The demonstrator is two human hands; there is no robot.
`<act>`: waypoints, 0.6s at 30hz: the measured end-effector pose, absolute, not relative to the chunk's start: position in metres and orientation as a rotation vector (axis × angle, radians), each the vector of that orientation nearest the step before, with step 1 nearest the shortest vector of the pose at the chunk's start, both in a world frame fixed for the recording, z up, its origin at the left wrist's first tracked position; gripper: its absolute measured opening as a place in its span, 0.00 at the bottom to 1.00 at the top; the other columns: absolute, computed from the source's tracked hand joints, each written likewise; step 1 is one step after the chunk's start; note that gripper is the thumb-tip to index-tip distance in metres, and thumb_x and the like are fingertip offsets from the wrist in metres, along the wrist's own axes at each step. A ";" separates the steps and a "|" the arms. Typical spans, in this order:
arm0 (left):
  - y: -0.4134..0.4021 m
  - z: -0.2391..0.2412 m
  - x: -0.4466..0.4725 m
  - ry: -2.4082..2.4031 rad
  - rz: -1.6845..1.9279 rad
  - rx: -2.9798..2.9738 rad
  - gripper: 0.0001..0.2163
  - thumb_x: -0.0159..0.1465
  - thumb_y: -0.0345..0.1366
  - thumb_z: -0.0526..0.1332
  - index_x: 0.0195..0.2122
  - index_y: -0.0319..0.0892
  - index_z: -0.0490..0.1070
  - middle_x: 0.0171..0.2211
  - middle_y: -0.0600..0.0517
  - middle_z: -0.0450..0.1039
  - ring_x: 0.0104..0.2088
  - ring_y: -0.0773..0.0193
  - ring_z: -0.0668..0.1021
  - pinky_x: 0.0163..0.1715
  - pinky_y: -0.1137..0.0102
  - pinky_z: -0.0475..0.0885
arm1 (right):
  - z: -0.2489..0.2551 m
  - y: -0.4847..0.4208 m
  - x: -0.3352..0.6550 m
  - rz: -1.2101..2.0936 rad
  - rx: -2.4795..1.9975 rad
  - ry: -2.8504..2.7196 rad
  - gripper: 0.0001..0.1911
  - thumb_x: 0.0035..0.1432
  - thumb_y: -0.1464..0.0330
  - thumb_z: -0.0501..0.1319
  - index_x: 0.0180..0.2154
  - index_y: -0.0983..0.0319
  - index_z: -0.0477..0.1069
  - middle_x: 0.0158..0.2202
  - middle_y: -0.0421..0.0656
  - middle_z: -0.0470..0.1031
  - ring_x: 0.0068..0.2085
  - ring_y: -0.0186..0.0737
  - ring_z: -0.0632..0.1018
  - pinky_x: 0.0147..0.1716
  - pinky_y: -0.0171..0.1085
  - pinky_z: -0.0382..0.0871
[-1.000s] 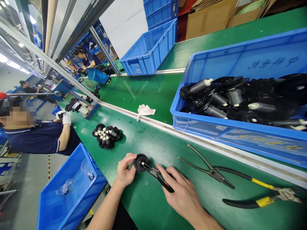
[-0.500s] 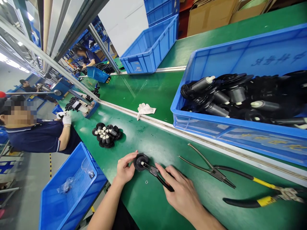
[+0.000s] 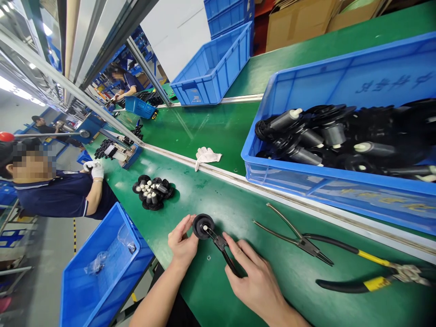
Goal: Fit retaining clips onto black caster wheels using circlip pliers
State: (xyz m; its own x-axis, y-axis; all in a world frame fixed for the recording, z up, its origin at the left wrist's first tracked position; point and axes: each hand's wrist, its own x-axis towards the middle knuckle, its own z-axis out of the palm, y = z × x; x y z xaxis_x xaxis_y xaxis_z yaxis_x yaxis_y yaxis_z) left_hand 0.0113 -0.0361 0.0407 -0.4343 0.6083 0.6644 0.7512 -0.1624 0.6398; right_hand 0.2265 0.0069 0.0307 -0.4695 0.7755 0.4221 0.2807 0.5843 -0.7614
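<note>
My left hand [image 3: 182,240] grips a black round wheel part [image 3: 203,225] that stands on the green table [image 3: 218,200], fingers curled round its rim. My right hand [image 3: 254,277] is closed on small black pliers [image 3: 223,247], whose tips sit at the white hub in the wheel's centre. A tiny metal ring [image 3: 209,258] lies on the table just below the pliers.
Long yellow-and-black pliers [image 3: 316,247] lie to the right. A blue crate [image 3: 340,181] of black wheel parts stands behind them. A cluster of finished wheels [image 3: 151,193], a white glove [image 3: 207,156], a blue bin [image 3: 98,272] and a seated co-worker [image 3: 57,190] are at left.
Both hands and the wheel have shifted slightly up and right on the table. The pliers stay at the hub, now held steeper. The co-worker barely moved.
</note>
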 end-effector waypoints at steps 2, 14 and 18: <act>-0.035 0.038 0.016 -1.967 -1.691 -1.530 0.21 0.60 0.30 0.76 0.55 0.46 0.81 0.42 0.48 0.89 0.39 0.53 0.91 0.43 0.64 0.89 | 0.029 0.004 0.225 0.777 -0.843 -2.005 0.31 0.68 0.73 0.56 0.70 0.56 0.65 0.39 0.43 0.75 0.33 0.38 0.81 0.30 0.35 0.77; -0.033 0.028 0.021 -2.251 -2.100 -1.201 0.24 0.53 0.40 0.81 0.50 0.40 0.83 0.40 0.43 0.89 0.37 0.51 0.91 0.41 0.66 0.89 | 0.031 0.011 0.226 0.742 -0.747 -1.908 0.28 0.69 0.73 0.62 0.69 0.60 0.67 0.38 0.43 0.75 0.34 0.35 0.80 0.33 0.33 0.75; -0.034 0.027 0.020 -2.266 -2.032 -1.225 0.24 0.54 0.44 0.81 0.49 0.40 0.84 0.40 0.42 0.89 0.38 0.50 0.91 0.43 0.64 0.89 | 0.027 0.012 0.226 0.760 -0.740 -1.927 0.29 0.68 0.75 0.60 0.68 0.60 0.68 0.38 0.43 0.74 0.34 0.35 0.79 0.34 0.33 0.76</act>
